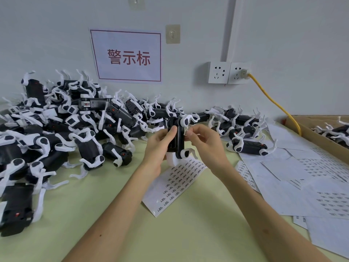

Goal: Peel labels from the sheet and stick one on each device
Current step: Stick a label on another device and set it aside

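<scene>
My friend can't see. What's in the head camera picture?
The left hand grips a black-and-white device upright while the right hand pinches a small label beside it. A label sheet lies on the green table below, with a pile of devices at left.

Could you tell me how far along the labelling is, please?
Done: the cardboard box holds a few devices, perhaps finished. In hand: the left hand holds one device while the right hand pinches a label beside it. Left: the big pile and most of the label sheet.
</scene>
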